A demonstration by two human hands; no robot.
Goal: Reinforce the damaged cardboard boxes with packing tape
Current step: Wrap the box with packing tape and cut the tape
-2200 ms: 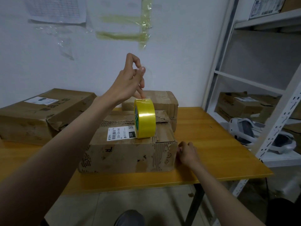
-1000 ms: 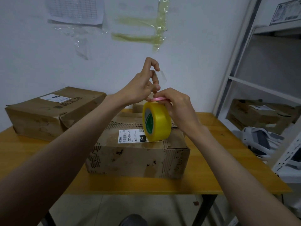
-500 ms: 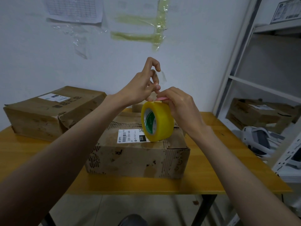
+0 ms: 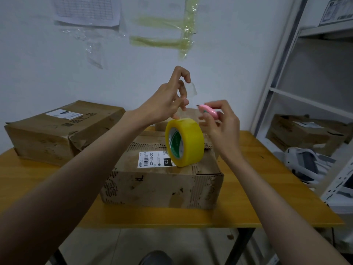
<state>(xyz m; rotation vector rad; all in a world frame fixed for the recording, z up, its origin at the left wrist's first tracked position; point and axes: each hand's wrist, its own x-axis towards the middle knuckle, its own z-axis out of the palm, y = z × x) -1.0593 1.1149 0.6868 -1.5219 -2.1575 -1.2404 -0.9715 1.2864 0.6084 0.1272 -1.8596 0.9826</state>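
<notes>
Hands (image 4: 168, 104) above tape roll (image 4: 186, 143), box (image 4: 162, 178) beneath

Left hand (image 4: 164, 104) pinches clear tape strip (image 4: 191, 88) above yellow roll (image 4: 188, 142); right hand (image 4: 221, 125) holds pink cutter (image 4: 209, 111).

- Two bare hands: the left hand (image 4: 164, 104) and the right hand (image 4: 222, 127).
- One roll of yellow packing tape (image 4: 186, 143).
- One small pink cutter (image 4: 209, 111).
- One clear pulled length of tape (image 4: 189, 92).
- Three cardboard boxes on the table: a front box (image 4: 162, 184), a left box (image 4: 57, 131) and a rear box (image 4: 191, 113), mostly hidden.
- One cardboard box on the shelf (image 4: 303, 132).
- One orange-topped table (image 4: 257, 197).
- One white shelving rack (image 4: 286, 60).
- One white headset on the rack (image 4: 303, 165).
- One printed sheet on the wall (image 4: 86, 10).
- Several yellowish tape strips on the wall (image 4: 166, 35); exact count unclear.
</notes>
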